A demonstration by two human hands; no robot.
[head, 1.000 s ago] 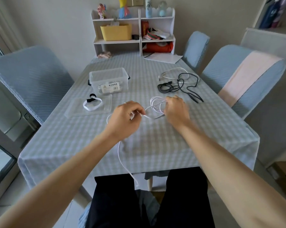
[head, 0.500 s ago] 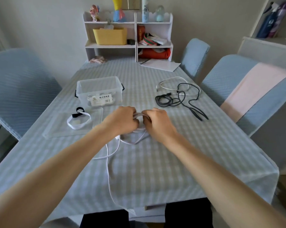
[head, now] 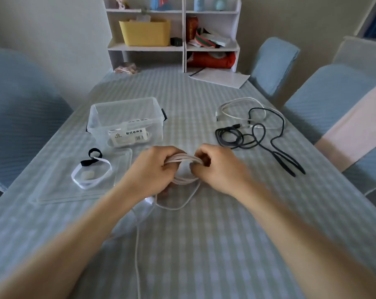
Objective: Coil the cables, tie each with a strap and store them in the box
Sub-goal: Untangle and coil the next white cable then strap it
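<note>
Both hands (head: pixel 152 169) (head: pixel 220 169) have drawn closer, fingers curled gripping one white cable's (head: pixel 183 159) coils; two loose cables (head: pixel 254 128) lie beside them.

A thin white cable (head: pixel 183 159) is bunched into several loops above the checked cloth — its strands run side by side, with one slack loop sagging onto the cloth and a long tail trailing toward the near edge. A clear plastic box (head: pixel 126 121), lidless and upright, stands farther back to the left; something white lies inside it. Its flat clear lid (head: pixel 53 190) lies just in front, bearing a white strap (head: pixel 92 175) and a black strap (head: pixel 92 157). To the right, well apart, a loose black cable (head: pixel 258 139) and another white cable (head: pixel 238 104) lie tangled — uncoiled.
</note>
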